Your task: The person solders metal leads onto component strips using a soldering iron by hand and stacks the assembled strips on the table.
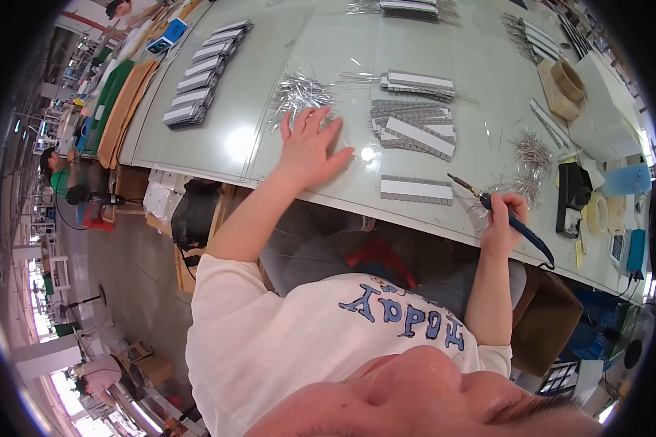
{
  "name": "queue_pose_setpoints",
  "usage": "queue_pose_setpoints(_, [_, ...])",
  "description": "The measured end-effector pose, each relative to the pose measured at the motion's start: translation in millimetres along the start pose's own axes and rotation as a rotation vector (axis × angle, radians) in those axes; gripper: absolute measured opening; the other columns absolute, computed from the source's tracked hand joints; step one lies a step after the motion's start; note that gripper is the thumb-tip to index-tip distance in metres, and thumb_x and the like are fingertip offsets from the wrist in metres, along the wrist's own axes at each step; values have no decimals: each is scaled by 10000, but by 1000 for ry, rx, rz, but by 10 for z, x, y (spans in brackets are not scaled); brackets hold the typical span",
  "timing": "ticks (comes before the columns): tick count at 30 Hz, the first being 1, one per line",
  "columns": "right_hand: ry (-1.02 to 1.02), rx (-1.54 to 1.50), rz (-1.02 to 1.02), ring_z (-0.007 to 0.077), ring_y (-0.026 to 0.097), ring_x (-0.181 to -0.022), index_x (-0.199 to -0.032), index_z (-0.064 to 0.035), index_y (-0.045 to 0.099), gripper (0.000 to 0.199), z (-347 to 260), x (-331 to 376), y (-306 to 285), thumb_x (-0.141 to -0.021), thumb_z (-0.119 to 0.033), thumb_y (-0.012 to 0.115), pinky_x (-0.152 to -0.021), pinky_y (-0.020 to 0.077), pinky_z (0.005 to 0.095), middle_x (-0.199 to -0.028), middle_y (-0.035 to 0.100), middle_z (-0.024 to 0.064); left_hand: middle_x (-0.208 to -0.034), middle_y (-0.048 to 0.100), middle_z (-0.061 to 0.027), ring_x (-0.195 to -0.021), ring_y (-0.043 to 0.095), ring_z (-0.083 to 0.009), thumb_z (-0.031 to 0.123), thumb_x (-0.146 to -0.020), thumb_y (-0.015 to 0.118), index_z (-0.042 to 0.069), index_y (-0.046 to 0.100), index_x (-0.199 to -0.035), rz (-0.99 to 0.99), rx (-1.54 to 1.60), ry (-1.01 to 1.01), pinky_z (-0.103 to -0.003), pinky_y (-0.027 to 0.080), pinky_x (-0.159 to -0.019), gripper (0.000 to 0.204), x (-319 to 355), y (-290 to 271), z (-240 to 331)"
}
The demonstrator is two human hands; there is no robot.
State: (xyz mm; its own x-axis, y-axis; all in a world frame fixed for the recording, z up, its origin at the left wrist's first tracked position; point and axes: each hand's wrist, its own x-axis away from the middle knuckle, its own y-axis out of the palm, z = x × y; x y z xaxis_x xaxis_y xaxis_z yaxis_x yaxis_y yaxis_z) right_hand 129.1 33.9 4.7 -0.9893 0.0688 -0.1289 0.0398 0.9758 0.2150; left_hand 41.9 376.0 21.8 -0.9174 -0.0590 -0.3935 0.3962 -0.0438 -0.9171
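My left hand (pixel 312 149) reaches over the table with its fingers spread, the fingertips at the near edge of a heap of thin silvery wire pieces (pixel 304 93). Whether a fingertip touches a wire, I cannot tell. In my right hand (pixel 504 224) is a soldering iron (pixel 486 199) with a dark blue handle, its tip pointing up and left. Just left of that tip, a single grey strip with a white band (pixel 416 190) lies near the table's front edge. Beyond it are a loose stack of similar strips (pixel 414 120) and a neater bundle (pixel 418 83) with wires sticking out.
At the left, a long row of stacked strips (pixel 208 73) lies on the table (pixel 342 44). Wire clippings (pixel 530 156), a tape roll (pixel 567 80), a black holder (pixel 573 193) and a blue container (pixel 627 179) are at the right. Other people work at the far left.
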Motion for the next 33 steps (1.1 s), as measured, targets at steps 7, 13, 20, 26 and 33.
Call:
queue_pose_setpoints(7, [-24,43,-76,48,466,-662,-803,-54,526,166,-9,50,51,-785,3,681,-619,373,198,-745,526,-14,-1342,445,-76,-1277,329,-304,503,-749,629,123,570,-1211,-139,131,177,-575,113,-1063,601,306,-187,318])
queue_pose_setpoints(13, [-107,66,-164,47,480,-663,-807,-53,524,177,-112,219,252,-777,28,678,-601,384,198,-744,529,-10,-1313,464,-62,-1252,358,-291,502,-738,642,104,548,-1228,-60,233,131,-547,157,-1062,638,466,-154,388])
queue_pose_setpoints(20, [-135,275,-372,53,489,-599,-820,-56,540,190,-385,458,770,-777,-71,724,-523,394,231,-676,546,2,-1214,518,-57,-1185,442,-249,495,-713,679,89,563,-1190,-73,214,260,-512,174,-1070,637,506,-135,394])
queue_pose_setpoints(26, [-400,461,-417,195,491,-467,-746,-82,523,223,-230,420,849,-713,-83,743,-452,387,304,-593,536,64,-1143,542,-54,-1128,479,-241,472,-702,690,83,575,-1158,-12,240,189,-494,185,-1056,610,648,-148,500])
queue_pose_setpoints(33, [-365,369,-449,160,477,-466,-747,-82,509,222,-75,431,808,-727,-67,730,-444,372,293,-581,531,53,-1136,531,-50,-1089,466,-251,447,-699,673,87,580,-1188,12,280,165,-480,222,-1031,614,714,-51,495])
